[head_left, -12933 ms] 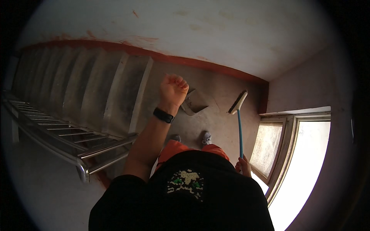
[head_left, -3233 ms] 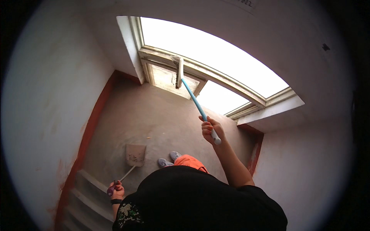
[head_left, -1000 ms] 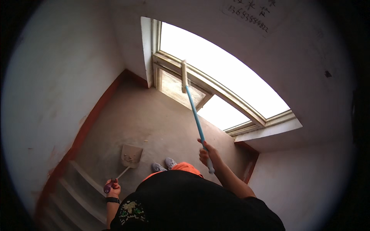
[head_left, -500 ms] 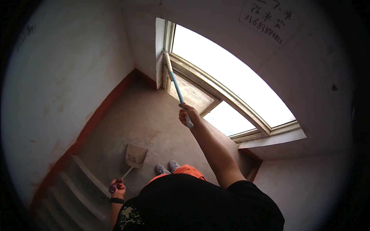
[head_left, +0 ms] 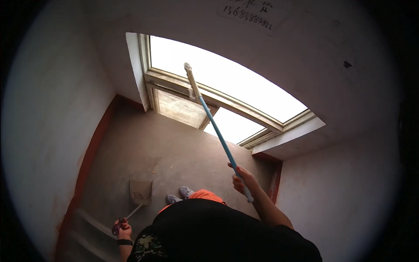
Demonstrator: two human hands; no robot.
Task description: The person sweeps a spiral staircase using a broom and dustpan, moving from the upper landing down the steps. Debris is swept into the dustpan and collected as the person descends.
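Nearest the viewer, the wearer's black shirt (head_left: 235, 231) fills the lower margin, with orange shorts (head_left: 206, 195) and grey shoes (head_left: 173, 199) just beyond its edge. At lower left, the left hand (head_left: 124, 228), above a dark wristband (head_left: 125, 242), is curled closed around the purple grip of a dustpan (head_left: 141, 191). The pan rests on the floor (head_left: 131, 146) beside the shoes, its mouth facing away from the wearer and some debris within. Right of the body, the right hand (head_left: 245, 180) is wrapped firmly about the lower handle of a blue-poled brush (head_left: 217, 131), the pale butt end projecting below the fist. Pale steps (head_left: 94, 225) lie at lower left; a small scrap (head_left: 153, 172) lies beyond the dustpan. Farther off, the brush head overlaps the window (head_left: 235, 87), pale fluff showing near both its ends; whether it touches the frame cannot be told. Red-brown skirting (head_left: 91, 153) borders the whitish wall (head_left: 48, 122) at left.
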